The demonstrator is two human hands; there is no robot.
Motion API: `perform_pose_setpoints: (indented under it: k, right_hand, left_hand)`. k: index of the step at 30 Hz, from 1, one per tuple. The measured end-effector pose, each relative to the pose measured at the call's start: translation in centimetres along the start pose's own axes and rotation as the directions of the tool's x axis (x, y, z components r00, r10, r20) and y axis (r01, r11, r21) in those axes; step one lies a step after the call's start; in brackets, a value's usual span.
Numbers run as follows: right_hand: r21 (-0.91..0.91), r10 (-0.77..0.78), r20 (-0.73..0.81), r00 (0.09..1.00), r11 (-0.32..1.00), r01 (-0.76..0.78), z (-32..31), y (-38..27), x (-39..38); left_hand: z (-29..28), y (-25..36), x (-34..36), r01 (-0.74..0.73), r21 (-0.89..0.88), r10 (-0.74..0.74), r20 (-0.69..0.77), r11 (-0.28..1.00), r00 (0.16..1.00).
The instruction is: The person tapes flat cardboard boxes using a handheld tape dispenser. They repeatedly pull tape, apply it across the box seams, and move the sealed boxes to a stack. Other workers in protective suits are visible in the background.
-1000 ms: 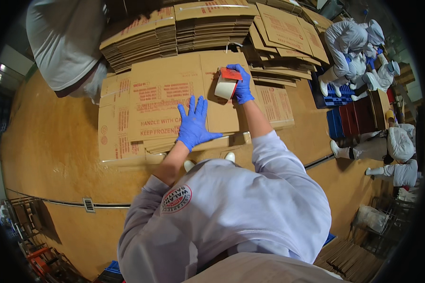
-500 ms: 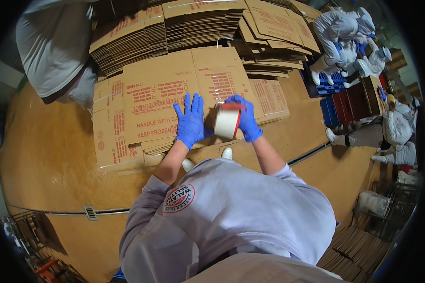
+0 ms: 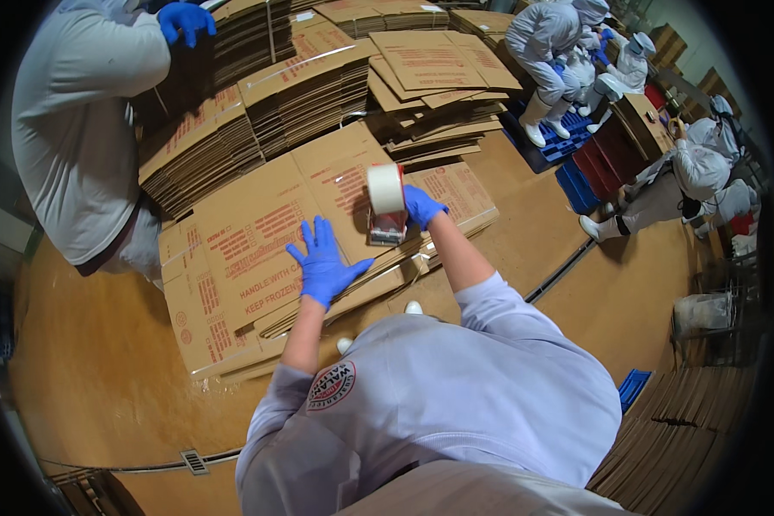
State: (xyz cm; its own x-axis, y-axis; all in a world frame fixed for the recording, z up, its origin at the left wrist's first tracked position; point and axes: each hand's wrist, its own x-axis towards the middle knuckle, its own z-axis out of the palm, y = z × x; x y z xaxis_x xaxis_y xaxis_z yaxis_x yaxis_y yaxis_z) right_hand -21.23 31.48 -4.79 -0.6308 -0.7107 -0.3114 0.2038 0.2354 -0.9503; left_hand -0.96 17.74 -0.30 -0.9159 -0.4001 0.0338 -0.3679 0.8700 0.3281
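Observation:
My left hand [image 3: 325, 262], in a blue glove, lies with fingers spread on the flattened, red-printed cardboard boxes [image 3: 264, 191] in front of me. To its upper right, my right hand [image 3: 421, 206] grips a red and silver tape dispenser [image 3: 387, 225] carrying a wide roll of whitish tape [image 3: 384, 185]. The dispenser's lower end is at the cardboard, on the right-hand panel near the near edge; whether it touches cannot be told. Part of my right hand's fingers is hidden behind the dispenser.
A co-worker [image 3: 77, 146] bends at the left, a gloved hand [image 3: 187, 23] raised. Tall cardboard stacks [image 3: 305, 99] stand beyond. At the right, several co-workers [image 3: 542, 52] are near a blue pallet [image 3: 537, 150] and red crates [image 3: 602, 172]. More flat cardboard [image 3: 662, 430] lies lower right.
My right hand came down toward the near edge, then tilted the dispenser with its roll uppermost. My left hand remains spread on the cardboard. The left co-worker's gloved hand has appeared. The view has shifted.

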Motion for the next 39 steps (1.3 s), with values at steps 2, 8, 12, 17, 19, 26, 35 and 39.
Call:
perform_pose_setpoints:
  k: [2,8,12,17,19,26,35,39]
  right_hand:
    - [0.192,-0.234,0.092,0.968,0.958,0.213,-1.3,1.5,-0.2]
    - [0.538,-0.146,-0.234,0.961,0.804,0.253,-3.1,1.7,-5.1]
    - [0.292,-0.353,-0.193,0.916,0.870,0.397,-3.1,0.1,-6.7]
    - [-0.805,-0.918,-0.012,0.396,0.244,0.541,-9.7,1.8,-6.5]
    - [-0.621,-0.813,-0.201,0.547,0.538,0.570,-13.0,3.5,-7.5]
    - [-0.363,-0.727,-0.329,0.603,0.687,0.630,-22.2,10.1,-11.9]
    - [0.593,-0.014,-0.685,0.729,0.571,0.568,-26.5,18.5,-21.4]
    - [0.551,0.087,-0.781,0.618,0.561,0.618,-26.0,16.8,-26.1]
  left_hand:
    - [1.2,-4.9,-0.2,0.002,-0.341,-0.035,-0.089,0.940,0.995]
    - [-3.5,-16.6,-7.3,0.627,-0.402,-0.708,-0.080,0.667,0.702]
    - [-5.3,-17.7,-9.0,0.572,-0.462,-0.652,-0.017,0.677,0.758]
    - [-14.0,-8.2,-8.1,0.045,-0.864,-0.551,-0.279,0.502,0.787]
    - [-15.8,-5.0,-6.4,-0.071,-0.862,-0.497,-0.354,0.502,0.792]
    - [-11.6,7.7,10.4,-0.316,-0.885,-0.327,-0.427,0.341,0.843]
    - [-1.2,18.0,36.2,-0.127,-0.954,-0.317,-0.213,0.272,0.924]
    - [6.7,12.4,45.6,-0.029,-0.969,-0.400,-0.128,0.244,0.908]
